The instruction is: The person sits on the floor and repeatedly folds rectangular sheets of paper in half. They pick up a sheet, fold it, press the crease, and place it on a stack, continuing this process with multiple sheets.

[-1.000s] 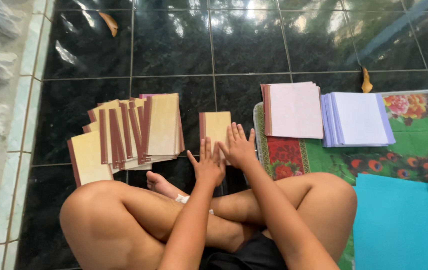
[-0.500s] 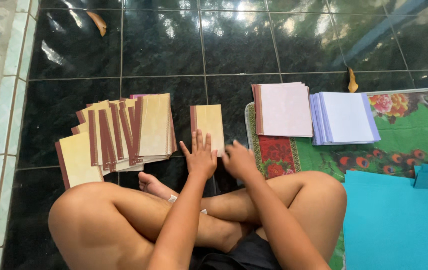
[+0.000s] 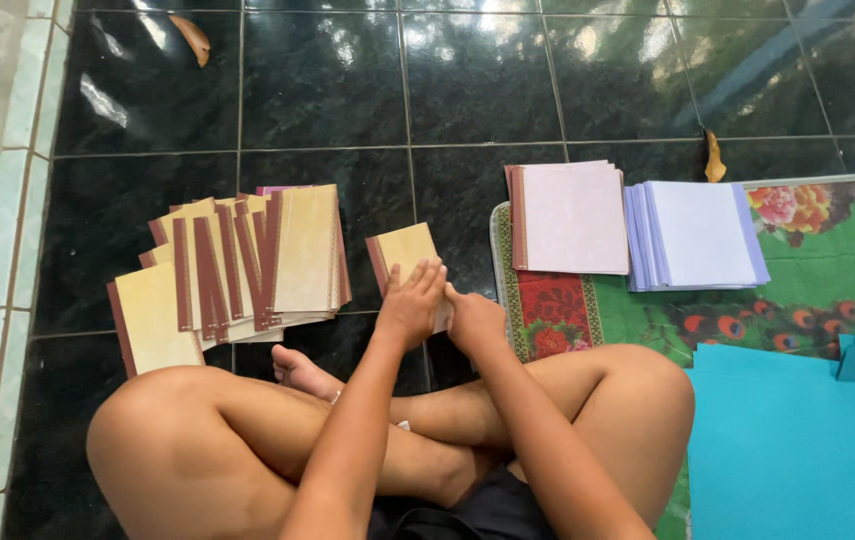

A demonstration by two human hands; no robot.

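Item: tan booklet [image 3: 403, 252] on floor, long axis away from me; my left hand [image 3: 411, 303] flat on it, right hand [image 3: 475, 320] released beside.

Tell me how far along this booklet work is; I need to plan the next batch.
Looks done: a fan of tan booklets with dark red spines lies on the black floor. In hand: left hand and right hand press one tan booklet. Probably left: the pink stack and the lilac stack on the mat.
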